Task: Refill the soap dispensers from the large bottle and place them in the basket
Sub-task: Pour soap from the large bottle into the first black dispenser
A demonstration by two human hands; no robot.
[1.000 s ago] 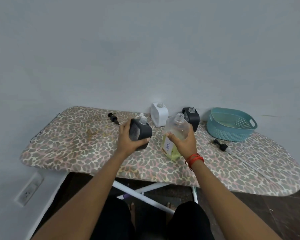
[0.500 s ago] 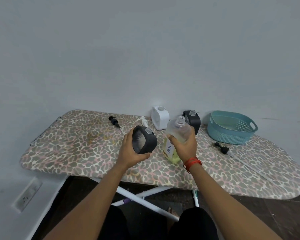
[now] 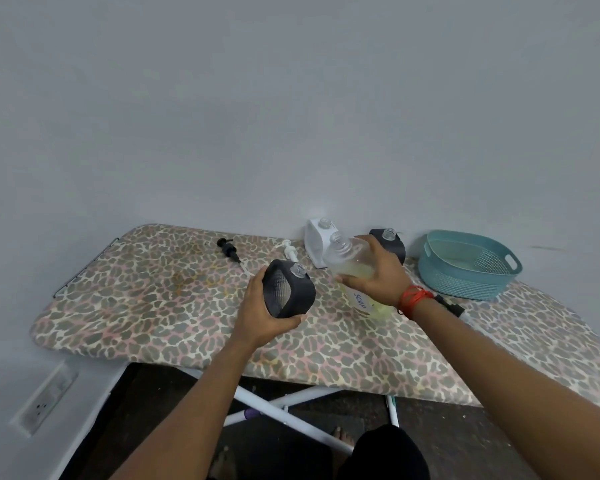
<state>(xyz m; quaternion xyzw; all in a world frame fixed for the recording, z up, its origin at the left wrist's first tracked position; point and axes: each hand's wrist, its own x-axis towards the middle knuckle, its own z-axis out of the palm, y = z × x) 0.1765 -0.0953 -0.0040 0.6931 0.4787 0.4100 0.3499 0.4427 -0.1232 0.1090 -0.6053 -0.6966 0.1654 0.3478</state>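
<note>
My left hand (image 3: 262,311) grips a black soap dispenser (image 3: 289,293) with its cap off, held above the ironing board (image 3: 153,299) and leaning right. My right hand (image 3: 378,271) holds the large clear bottle (image 3: 352,263) of yellow soap, tilted so its open neck points left towards the dispenser's mouth. The two openings are a little apart. A white dispenser (image 3: 315,242) and a second black dispenser (image 3: 394,242), both uncapped, stand by the wall behind. The teal basket (image 3: 465,265) sits at the right with no dispenser in it.
Loose pump heads lie on the board: a black one (image 3: 230,252) at the back left, a white one (image 3: 289,250) behind the held dispenser, another black one (image 3: 451,306) partly hidden by my right wrist. A wall socket (image 3: 45,400) is low on the left.
Both hands have lifted their loads off the board. The large bottle has tipped from upright to lean left, its neck now nearer the black dispenser's mouth.
</note>
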